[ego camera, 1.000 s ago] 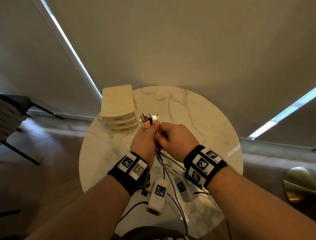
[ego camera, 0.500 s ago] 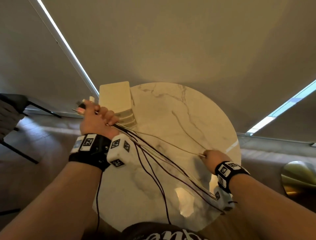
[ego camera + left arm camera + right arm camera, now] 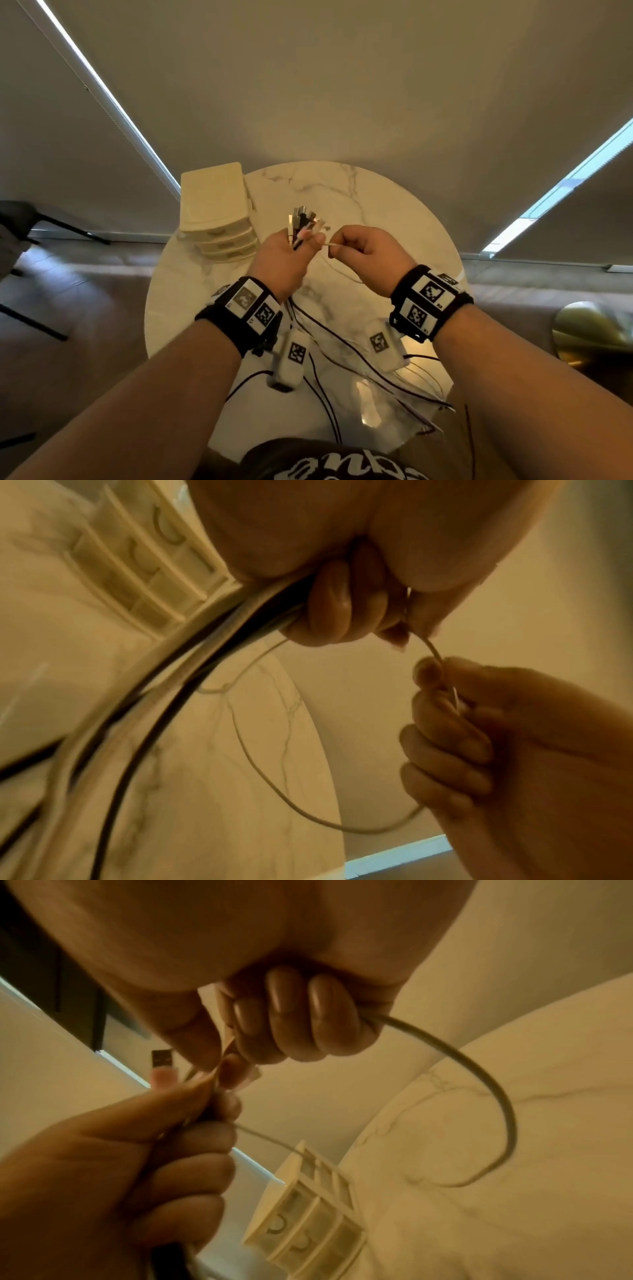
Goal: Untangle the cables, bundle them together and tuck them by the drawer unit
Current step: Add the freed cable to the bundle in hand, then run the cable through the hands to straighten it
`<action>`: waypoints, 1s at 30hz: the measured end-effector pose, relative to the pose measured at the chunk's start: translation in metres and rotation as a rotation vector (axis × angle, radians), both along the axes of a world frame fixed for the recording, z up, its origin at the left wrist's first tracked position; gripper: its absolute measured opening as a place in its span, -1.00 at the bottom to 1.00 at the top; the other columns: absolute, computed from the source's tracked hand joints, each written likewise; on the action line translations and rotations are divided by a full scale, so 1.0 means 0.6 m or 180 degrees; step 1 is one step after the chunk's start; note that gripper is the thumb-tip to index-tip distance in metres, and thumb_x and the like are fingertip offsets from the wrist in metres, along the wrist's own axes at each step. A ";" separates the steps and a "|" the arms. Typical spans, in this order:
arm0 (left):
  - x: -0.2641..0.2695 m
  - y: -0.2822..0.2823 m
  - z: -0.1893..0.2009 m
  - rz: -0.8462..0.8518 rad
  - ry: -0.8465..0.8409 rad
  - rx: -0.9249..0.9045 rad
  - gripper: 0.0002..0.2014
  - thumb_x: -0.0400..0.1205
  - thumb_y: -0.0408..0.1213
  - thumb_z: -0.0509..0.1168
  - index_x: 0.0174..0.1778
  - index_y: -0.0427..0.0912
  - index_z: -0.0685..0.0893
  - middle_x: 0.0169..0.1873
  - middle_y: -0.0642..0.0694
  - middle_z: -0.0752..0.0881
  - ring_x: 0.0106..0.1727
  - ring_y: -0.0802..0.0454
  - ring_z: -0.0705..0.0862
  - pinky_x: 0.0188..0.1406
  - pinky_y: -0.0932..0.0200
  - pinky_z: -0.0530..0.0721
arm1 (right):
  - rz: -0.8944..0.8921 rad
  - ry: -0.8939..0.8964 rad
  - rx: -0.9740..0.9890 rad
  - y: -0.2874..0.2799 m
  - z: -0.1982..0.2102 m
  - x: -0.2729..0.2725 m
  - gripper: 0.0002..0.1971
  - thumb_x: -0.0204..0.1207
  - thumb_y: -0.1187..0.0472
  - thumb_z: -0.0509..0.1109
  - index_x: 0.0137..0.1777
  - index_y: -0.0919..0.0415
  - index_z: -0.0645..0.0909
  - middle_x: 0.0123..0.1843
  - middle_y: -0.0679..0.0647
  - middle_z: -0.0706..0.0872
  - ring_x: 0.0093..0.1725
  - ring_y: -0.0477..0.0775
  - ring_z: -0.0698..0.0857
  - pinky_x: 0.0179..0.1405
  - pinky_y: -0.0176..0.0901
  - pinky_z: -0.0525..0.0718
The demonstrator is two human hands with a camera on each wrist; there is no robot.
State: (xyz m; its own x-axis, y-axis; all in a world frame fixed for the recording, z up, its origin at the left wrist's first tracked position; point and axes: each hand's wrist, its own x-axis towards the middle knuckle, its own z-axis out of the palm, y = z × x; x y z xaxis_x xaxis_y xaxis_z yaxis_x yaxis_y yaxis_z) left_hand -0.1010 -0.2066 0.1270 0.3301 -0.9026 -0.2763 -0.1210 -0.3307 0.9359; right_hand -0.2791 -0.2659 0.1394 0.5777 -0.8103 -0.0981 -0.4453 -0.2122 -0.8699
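Gripping a gathered bunch of cables (image 3: 301,228) in the left hand (image 3: 284,260), fingers curled round them, connector ends fanned above the fist, apparently to keep the ends aligned. Pinching one thin pale cable (image 3: 274,791) in the right hand (image 3: 368,260), clenched round it just beside the left; judged to be feeding this loose strand into the bunch. Slack of that strand looping down over the marble table (image 3: 394,212); remaining lengths trailing toward the near edge, not yet coiled. Cream drawer unit (image 3: 215,209) standing at the far left of the table, close by the left hand, nothing tucked beside it. Dark wrist-camera leads (image 3: 322,397) crossing the trailing cables, a likely snag
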 end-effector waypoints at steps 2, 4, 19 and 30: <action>0.010 -0.005 -0.002 0.0324 0.0104 -0.0134 -0.70 0.51 0.21 0.42 -0.38 0.11 0.64 -0.63 0.09 0.44 -0.59 -0.01 0.38 -0.48 0.09 0.43 | -0.0036 0.0226 -0.0060 -0.007 -0.015 -0.029 -0.79 0.68 -0.02 0.41 -0.15 0.04 0.68 -0.46 -0.17 0.58 -0.43 -0.14 0.50 -0.27 -0.10 0.53; 0.024 -0.015 0.000 0.0979 0.0881 -0.0407 -0.68 0.70 -0.01 0.40 -0.34 0.04 0.53 -0.59 0.07 0.36 -0.60 0.08 0.28 -0.58 0.24 0.29 | -0.0051 0.0861 -0.0184 -0.016 -0.026 -0.066 -0.60 0.68 -0.24 0.32 -0.24 0.03 0.61 -0.44 -0.12 0.58 -0.37 -0.05 0.55 -0.25 -0.05 0.54; -0.032 -0.027 -0.034 0.0920 0.1290 -0.0222 -0.85 0.78 -0.18 0.33 0.02 -0.20 0.69 -0.60 0.07 0.31 -0.63 0.15 0.20 -0.65 0.30 0.19 | -0.0716 0.2987 0.0595 0.054 -0.201 -0.269 -0.62 0.82 -0.02 0.08 0.29 0.12 0.68 0.23 0.21 0.80 0.18 0.25 0.75 0.22 0.04 0.68; -0.102 -0.009 0.045 -0.0410 0.2225 -0.0071 -0.63 0.82 -0.06 0.18 -0.32 -0.06 0.43 -0.59 0.04 0.22 -0.65 0.16 0.13 -0.69 0.33 0.11 | -0.0254 0.0058 -0.0711 0.055 -0.058 -0.107 -0.38 0.58 -0.01 0.41 0.65 -0.05 0.42 0.62 -0.02 0.55 0.58 -0.03 0.51 0.61 -0.03 0.44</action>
